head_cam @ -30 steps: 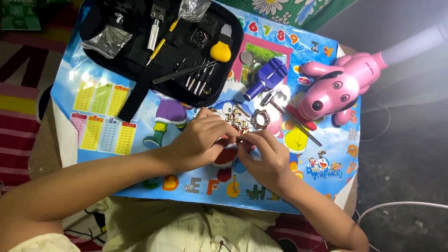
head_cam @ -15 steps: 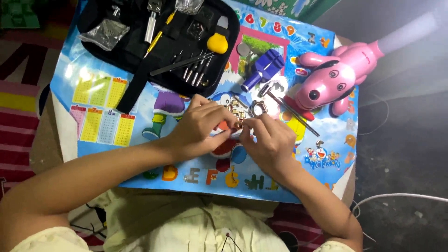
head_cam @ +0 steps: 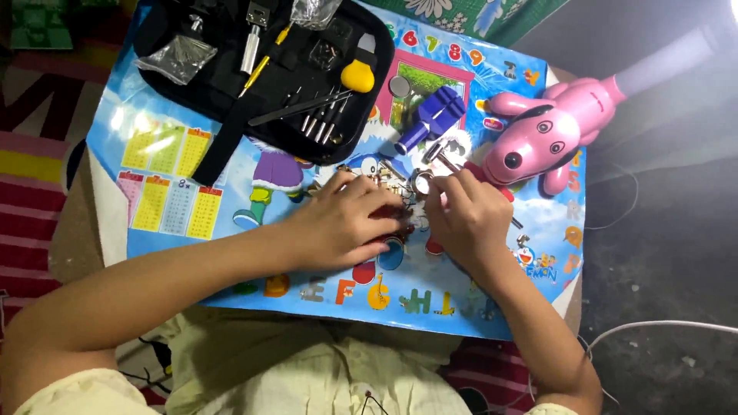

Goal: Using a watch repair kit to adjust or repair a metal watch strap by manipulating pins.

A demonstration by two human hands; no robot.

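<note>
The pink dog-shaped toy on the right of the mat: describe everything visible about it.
The pink dog-shaped toy looks like glossy moulded plastic: a rounded head with two dark eyes, a dark nose and a darker pink ear, with stubby legs below. It lies tilted on the right edge of the blue alphabet mat, head toward the middle, while a pale tube-like part runs from its body up to the right. The right hand works just left of its snout; contact cannot be told.

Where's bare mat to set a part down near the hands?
Free: mat left of the left hand, below the black tool case. Also right of the right hand, under the pink dog toy. Crowded: metal parts between hands and case.
</note>
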